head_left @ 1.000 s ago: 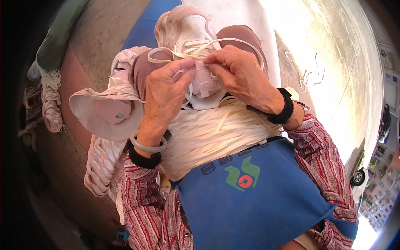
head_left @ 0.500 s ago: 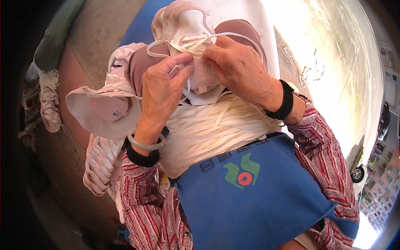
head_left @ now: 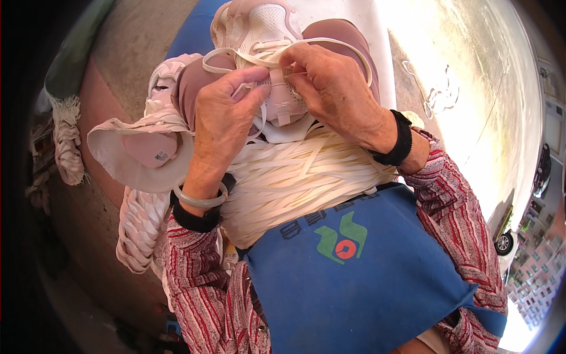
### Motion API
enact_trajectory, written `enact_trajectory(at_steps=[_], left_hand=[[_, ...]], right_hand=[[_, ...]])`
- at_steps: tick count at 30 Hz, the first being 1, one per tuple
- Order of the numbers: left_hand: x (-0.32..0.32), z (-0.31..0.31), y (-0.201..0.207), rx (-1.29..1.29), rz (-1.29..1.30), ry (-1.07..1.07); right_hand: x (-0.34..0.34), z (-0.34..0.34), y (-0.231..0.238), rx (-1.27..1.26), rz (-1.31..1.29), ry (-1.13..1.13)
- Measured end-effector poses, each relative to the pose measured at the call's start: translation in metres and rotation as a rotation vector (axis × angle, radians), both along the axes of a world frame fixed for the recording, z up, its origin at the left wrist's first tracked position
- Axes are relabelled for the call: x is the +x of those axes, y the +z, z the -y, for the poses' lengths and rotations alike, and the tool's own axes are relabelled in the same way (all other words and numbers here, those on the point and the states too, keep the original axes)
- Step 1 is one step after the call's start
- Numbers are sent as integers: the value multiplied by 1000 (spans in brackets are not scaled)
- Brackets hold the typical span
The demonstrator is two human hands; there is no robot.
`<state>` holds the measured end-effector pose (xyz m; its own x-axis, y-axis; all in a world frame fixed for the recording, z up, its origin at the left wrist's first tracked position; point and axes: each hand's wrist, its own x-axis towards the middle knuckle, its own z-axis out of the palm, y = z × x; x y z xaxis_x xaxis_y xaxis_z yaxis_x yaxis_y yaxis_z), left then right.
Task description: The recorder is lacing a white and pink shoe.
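A pale pink and white sneaker [head_left: 262, 29] lies across my lap, its tongue [head_left: 282, 106] toward me. A cream shoelace [head_left: 348, 44] crosses its eyelets, with loose loops out to both sides. My left hand [head_left: 227, 112] is closed, thumb and forefinger pinching the lace beside the tongue. Over the shoe's right side, my right hand [head_left: 336, 94] has its fingers curled onto the lace near the top eyelets; its exact fingertip grip is partly hidden. Below both hands, a thick bundle of cream laces [head_left: 312, 171] rests on my lap.
Another pink sneaker [head_left: 168, 76] and a pale cloth-like piece with a pink pad [head_left: 150, 150] lie on the left. Braided laces [head_left: 141, 227] hang below them. A blue apron [head_left: 365, 277] covers my front. Loose laces [head_left: 439, 97] lie on the floor at right.
My right fingers have moved slightly up and left along the lace, the forefinger now reaching over it. The left hand keeps its pinch. The whole view has shifted a little.
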<state>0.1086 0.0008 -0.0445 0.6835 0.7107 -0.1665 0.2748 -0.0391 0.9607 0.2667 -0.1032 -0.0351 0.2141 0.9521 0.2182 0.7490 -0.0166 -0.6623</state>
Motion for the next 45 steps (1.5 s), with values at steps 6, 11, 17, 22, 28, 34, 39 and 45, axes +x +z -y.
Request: enact_trajectory(at_steps=[6,11,17,22,28,34,39,45], left_hand=[[0,-1,1,12,-24,-9],[1,-2,0,257,-61,-50],[-7,-6,18,281,-153,-104],[-66,-13,59,-381,-11,-209],[-64,-20,62,-471,-29,-353],[-63,-24,41,-421,46,-176],[-41,-27,37,-432,-62,-249],[-13,-24,34,-136,-227,-397]], right_hand=[[-9,-1,-2,1,85,51],[-8,0,4,-25,220,61],[5,1,11,125,114,51],[13,18,24,64,-60,157],[-29,9,18,120,63,254],[-44,1,19,104,-88,375],[-72,-3,42,159,-272,514],[-120,1,68,210,-645,819]])
